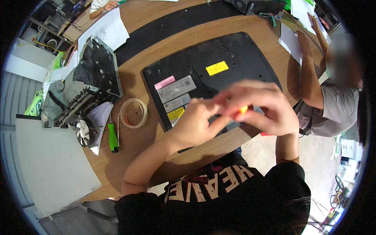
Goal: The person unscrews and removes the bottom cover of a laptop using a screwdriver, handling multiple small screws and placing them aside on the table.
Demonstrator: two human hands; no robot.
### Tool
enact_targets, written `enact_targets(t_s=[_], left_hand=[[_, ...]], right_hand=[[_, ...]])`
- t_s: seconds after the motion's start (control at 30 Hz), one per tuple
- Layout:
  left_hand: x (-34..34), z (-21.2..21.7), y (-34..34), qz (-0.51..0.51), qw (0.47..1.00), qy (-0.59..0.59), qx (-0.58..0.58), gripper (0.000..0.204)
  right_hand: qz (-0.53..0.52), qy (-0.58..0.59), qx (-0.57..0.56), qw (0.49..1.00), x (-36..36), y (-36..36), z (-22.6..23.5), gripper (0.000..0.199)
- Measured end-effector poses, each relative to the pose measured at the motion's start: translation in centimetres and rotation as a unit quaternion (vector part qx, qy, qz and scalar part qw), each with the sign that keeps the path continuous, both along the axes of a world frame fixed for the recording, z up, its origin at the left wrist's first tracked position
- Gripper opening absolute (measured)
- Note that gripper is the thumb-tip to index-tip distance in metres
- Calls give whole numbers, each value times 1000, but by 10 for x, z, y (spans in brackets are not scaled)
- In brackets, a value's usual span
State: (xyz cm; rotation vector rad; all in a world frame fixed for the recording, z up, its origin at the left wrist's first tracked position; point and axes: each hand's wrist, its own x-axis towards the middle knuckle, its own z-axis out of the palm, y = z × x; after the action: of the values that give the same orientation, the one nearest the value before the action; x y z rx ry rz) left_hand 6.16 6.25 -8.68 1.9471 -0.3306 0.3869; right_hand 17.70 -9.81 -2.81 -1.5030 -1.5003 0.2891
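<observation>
Head view | my left hand (194,123) and right hand (260,107) pinch a small orange piece (243,109) | best held steady above the black panel (211,70).

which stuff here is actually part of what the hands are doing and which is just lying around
In use:
- left hand and right hand, pinching a small orange piece
- black panel beneath them

Lying about:
- tape roll
- green-handled screwdriver
- opened metal chassis
- small fan
- papers

It was a repair workshop: a wooden bench (156,23) carried an upturned laptop (211,74), gutted metal chassis (96,68), fan (83,132), screwdriver (112,137).
</observation>
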Motion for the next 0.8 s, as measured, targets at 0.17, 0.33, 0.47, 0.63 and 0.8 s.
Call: enact_targets(t_s=[0.17,0.33,0.47,0.63,0.8], left_hand=[[22,-9,-3,106,990,-89,-3,11],[20,-2,-7,77,996,-45,11,18],[20,-10,-4,23,998,-8,-52,18],[24,-17,-2,-117,987,25,-104,26],[25,1,-11,-58,990,122,-30,23]], right_hand=[[-148,-120,23,981,-4,5,-5,28],[-194,-134,113,965,-2,1,-22,27],[-105,4,157,982,7,9,-21,19],[145,106,154,972,23,11,-38,21],[12,112,177,978,-2,0,-19,26]])
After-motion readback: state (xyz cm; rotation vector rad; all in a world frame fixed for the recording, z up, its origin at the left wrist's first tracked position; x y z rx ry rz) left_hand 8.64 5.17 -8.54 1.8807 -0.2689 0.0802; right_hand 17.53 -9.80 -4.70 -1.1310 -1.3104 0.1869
